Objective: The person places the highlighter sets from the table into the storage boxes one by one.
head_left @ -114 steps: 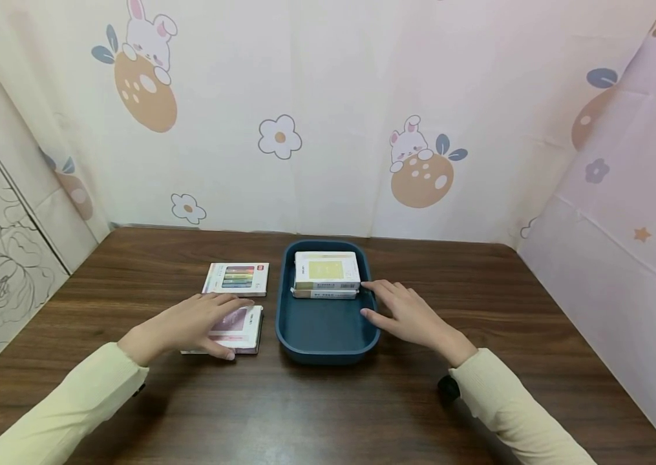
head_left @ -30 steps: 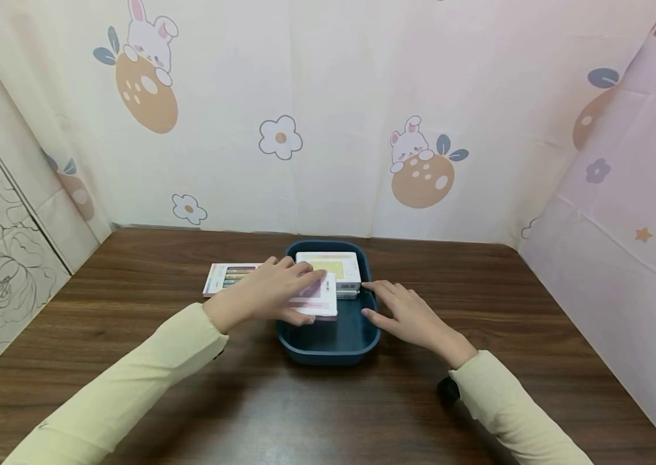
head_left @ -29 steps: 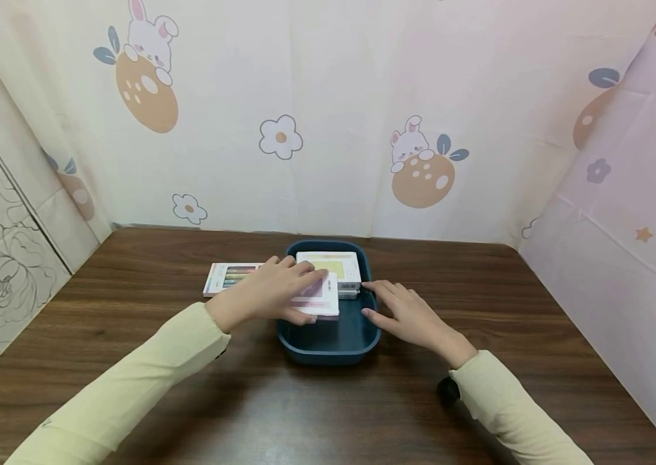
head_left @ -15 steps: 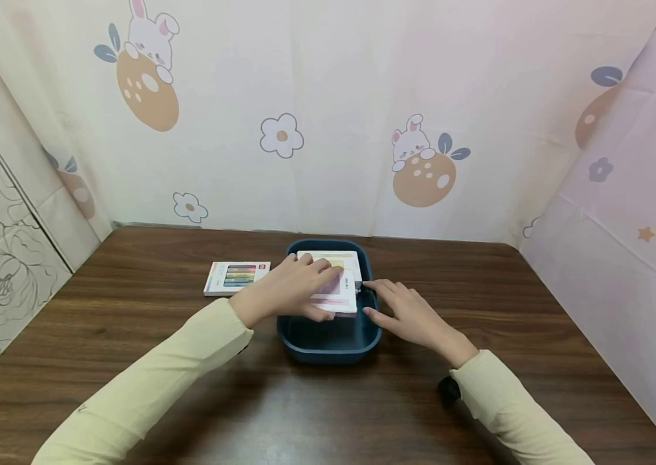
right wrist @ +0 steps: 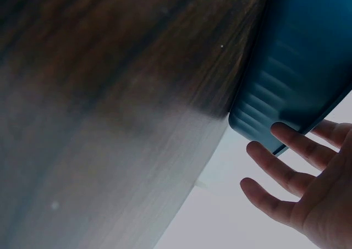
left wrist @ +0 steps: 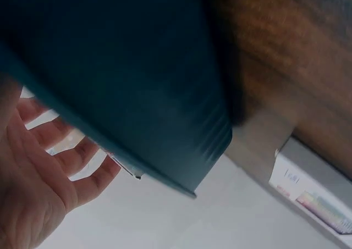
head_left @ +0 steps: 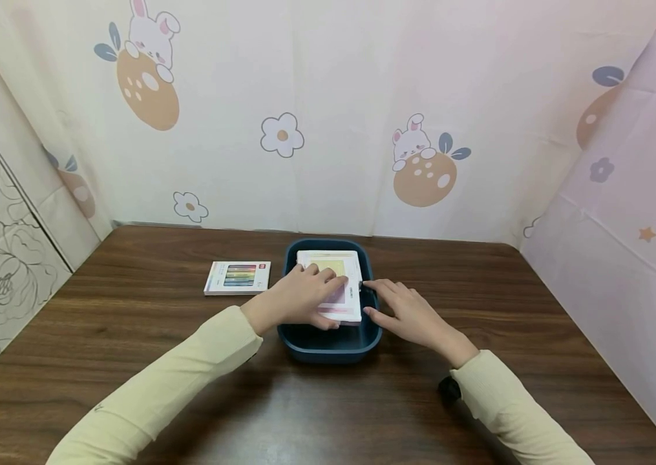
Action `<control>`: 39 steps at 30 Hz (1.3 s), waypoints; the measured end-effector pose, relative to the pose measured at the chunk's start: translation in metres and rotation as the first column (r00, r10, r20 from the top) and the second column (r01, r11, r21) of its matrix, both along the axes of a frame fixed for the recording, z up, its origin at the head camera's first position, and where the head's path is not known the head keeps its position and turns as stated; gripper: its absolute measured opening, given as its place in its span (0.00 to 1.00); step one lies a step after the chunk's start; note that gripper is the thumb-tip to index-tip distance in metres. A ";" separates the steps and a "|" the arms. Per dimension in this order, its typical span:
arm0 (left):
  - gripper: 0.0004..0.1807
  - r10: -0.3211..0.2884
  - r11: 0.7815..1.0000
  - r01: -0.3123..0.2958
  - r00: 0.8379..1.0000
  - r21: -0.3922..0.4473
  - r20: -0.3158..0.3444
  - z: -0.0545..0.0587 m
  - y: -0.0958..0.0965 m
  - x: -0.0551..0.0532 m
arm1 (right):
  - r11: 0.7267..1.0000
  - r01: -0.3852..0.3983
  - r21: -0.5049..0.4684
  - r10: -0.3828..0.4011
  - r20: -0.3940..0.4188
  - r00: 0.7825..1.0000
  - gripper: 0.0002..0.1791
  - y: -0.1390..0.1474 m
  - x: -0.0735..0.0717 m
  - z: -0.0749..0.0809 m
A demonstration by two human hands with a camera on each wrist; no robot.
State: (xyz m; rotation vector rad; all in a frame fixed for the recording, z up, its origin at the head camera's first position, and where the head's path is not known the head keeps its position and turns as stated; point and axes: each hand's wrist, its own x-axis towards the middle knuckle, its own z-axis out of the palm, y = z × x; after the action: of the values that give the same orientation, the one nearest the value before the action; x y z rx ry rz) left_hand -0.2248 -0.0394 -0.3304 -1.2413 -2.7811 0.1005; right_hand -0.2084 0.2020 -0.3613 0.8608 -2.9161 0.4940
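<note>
A dark blue tray (head_left: pixel 328 356) stands in the middle of the table, also large in the left wrist view. My left hand (head_left: pixel 298 297) is over it, thumb at the near edge and fingers across a flat white box with a purple-pink panel (head_left: pixel 336 309). That box lies low inside the tray, in front of a white box with a yellow-green panel (head_left: pixel 348 263); the left fingers hide part of both. My right hand (head_left: pixel 406 316) rests at the tray's right rim with spread, relaxed fingers. In the right wrist view its fingertips (right wrist: pixel 283 129) overlap the tray's outer wall.
A flat white box with a window of coloured sticks (head_left: pixel 237 279) lies on the wooden table (head_left: pixel 147 310) left of the tray. A patterned curtain (head_left: pixel 339 181) hangs behind the table's back edge. Something small and black (head_left: pixel 448 389) shows under the right sleeve.
My left hand has picked up the purple-pink box from the table's left side, carried it right and lowered it into the tray. The right hand has stayed at the rim.
</note>
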 end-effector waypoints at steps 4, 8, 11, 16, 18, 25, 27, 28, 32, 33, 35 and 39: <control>0.42 -0.005 1.000 0.005 1.000 0.006 -0.004 -0.007 0.002 0.001 | 1.000 0.002 -0.004 -0.002 0.003 1.000 0.30 0.000 0.000 0.000; 0.43 -0.005 1.000 0.005 1.000 0.018 0.012 -0.014 0.004 0.002 | 1.000 0.001 -0.008 -0.001 0.004 1.000 0.29 0.000 0.000 0.000; 0.43 0.000 1.000 0.000 1.000 0.012 0.021 -0.019 0.006 0.002 | 1.000 0.000 -0.009 0.000 0.008 1.000 0.30 0.000 0.000 0.000; 0.43 0.003 1.000 -0.003 1.000 0.006 0.029 -0.025 0.006 0.003 | 1.000 0.001 -0.007 0.000 0.013 1.000 0.30 -0.001 0.000 0.001; 0.43 0.001 1.000 -0.001 0.999 0.007 0.032 -0.026 0.007 0.003 | 1.000 0.000 -0.005 0.000 0.013 1.000 0.30 -0.001 0.000 0.001; 0.43 0.000 1.000 0.000 0.999 0.001 0.043 -0.030 0.008 0.003 | 1.000 0.002 -0.004 -0.002 0.013 1.000 0.30 -0.001 0.000 0.001; 0.43 0.000 1.000 0.000 0.999 -0.003 0.040 -0.031 0.008 0.003 | 1.000 0.002 -0.003 -0.002 0.011 1.000 0.30 -0.001 0.000 0.001; 0.43 -0.001 1.000 0.002 0.999 -0.004 0.036 -0.031 0.008 0.003 | 1.000 0.002 -0.003 -0.002 0.010 1.000 0.30 -0.001 0.000 0.000; 0.43 -0.011 1.000 0.011 1.000 -0.005 0.014 -0.034 0.009 0.002 | 1.000 0.003 -0.004 -0.003 0.010 1.000 0.30 0.000 0.000 0.000; 0.43 -0.012 1.000 0.013 1.000 -0.006 0.009 -0.034 0.009 0.003 | 1.000 0.004 -0.005 -0.004 0.011 1.000 0.30 0.000 0.000 0.000; 0.43 -0.015 1.000 0.015 1.000 -0.008 0.000 -0.036 0.009 0.002 | 1.000 0.004 -0.007 -0.004 0.011 1.000 0.30 0.000 0.000 0.000; 0.43 -0.018 1.000 0.017 1.000 -0.017 -0.014 -0.038 0.009 0.002 | 1.000 0.003 -0.010 -0.003 0.011 1.000 0.31 0.000 0.000 0.000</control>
State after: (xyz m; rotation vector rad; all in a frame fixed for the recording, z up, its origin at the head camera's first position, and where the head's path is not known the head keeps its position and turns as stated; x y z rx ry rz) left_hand -0.2229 -0.0300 -0.3687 -1.2635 -2.7623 0.1306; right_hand -0.2084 0.2024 -0.3618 0.8545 -2.9218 0.5143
